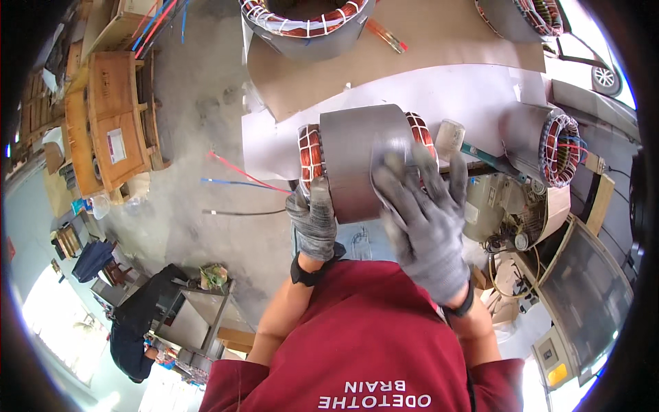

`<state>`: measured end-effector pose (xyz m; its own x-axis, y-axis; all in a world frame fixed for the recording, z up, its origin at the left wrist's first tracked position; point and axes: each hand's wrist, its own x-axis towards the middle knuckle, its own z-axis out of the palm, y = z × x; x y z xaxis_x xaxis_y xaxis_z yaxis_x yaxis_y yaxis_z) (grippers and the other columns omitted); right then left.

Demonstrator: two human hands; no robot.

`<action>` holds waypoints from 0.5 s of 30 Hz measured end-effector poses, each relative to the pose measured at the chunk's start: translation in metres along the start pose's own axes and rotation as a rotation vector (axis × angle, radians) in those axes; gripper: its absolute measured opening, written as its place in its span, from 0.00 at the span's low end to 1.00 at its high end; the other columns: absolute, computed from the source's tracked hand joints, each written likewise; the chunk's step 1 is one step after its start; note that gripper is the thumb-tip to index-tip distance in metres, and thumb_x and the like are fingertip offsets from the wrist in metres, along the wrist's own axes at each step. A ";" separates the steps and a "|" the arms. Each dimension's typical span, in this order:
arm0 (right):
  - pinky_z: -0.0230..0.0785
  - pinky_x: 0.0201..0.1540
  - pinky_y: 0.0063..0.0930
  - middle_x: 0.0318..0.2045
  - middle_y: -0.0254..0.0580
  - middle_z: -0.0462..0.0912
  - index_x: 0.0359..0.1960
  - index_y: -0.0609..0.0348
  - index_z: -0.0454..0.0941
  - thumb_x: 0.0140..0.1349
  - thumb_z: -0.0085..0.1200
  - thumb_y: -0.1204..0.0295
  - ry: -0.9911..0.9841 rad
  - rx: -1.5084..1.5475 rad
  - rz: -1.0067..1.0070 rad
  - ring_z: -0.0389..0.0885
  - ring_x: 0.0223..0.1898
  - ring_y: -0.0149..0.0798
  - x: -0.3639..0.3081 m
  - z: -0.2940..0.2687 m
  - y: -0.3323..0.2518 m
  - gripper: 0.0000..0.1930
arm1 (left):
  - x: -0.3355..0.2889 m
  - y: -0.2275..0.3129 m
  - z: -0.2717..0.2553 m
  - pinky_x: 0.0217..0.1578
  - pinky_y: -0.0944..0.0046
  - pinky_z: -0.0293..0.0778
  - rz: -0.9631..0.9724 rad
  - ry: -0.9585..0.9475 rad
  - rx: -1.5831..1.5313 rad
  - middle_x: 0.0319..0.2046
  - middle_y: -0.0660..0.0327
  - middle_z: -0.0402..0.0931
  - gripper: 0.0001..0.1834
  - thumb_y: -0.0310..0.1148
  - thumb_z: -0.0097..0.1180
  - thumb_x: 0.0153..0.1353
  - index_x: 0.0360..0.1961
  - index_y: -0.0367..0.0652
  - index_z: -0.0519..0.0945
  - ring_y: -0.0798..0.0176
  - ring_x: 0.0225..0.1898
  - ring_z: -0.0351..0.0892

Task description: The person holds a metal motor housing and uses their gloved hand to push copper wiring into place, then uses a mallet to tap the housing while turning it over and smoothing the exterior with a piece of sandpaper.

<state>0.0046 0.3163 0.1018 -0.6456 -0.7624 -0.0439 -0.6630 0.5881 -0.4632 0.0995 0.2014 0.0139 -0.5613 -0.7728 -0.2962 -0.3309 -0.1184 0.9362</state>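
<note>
A motor stator (pixel 364 147) with a smooth grey steel body lies on its side in front of me, at the table's near edge. Copper windings (pixel 310 154) laced with white cord ring both its ends. My left hand (pixel 313 221), in a grey glove, grips its left end, thumb up by the windings and the other fingers partly hidden. Red, blue and black leads trail out to the left from there. Across the right part of the body lies my gloved right hand (pixel 422 216), fingers stretched and spread. A blurred grey patch shows by its fingertips; I cannot tell what it is.
A mallet (pixel 451 137) with a pale head lies right of the stator, near another stator (pixel 563 151). A larger stator (pixel 305 34) stands at the far side on brown cardboard (pixel 439 62). Wooden crates (pixel 113 123) stand left; another person (pixel 141 323) bends at lower left.
</note>
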 end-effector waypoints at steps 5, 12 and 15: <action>0.60 0.49 0.32 0.40 0.48 0.75 0.37 0.64 0.73 0.52 0.38 0.73 0.197 1.278 0.591 0.72 0.45 0.39 -0.075 -0.006 0.022 0.14 | 0.012 0.011 -0.007 0.21 0.67 0.58 -0.071 -0.141 0.127 0.19 0.67 0.66 0.18 0.42 0.41 0.61 0.29 0.37 0.72 0.73 0.21 0.58; 0.62 0.35 0.21 0.27 0.39 0.74 0.35 0.64 0.70 0.54 0.39 0.71 0.154 1.352 0.555 0.70 0.28 0.32 -0.074 0.068 0.073 0.11 | 0.008 -0.001 -0.028 0.27 0.63 0.66 0.181 -0.336 0.337 0.26 0.56 0.71 0.14 0.36 0.40 0.59 0.37 0.37 0.71 0.59 0.25 0.68; 0.60 0.34 0.20 0.26 0.37 0.73 0.43 0.65 0.67 0.54 0.43 0.66 0.122 1.063 0.479 0.70 0.28 0.31 -0.051 0.073 0.068 0.18 | 0.017 0.003 -0.028 0.26 0.62 0.65 0.176 -0.367 0.325 0.24 0.57 0.71 0.14 0.37 0.41 0.59 0.36 0.36 0.71 0.60 0.23 0.68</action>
<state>0.0202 0.3756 0.0083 -0.8138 -0.4590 -0.3563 0.2708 0.2429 -0.9315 0.1100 0.1702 0.0170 -0.8394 -0.4874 -0.2405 -0.3929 0.2384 0.8881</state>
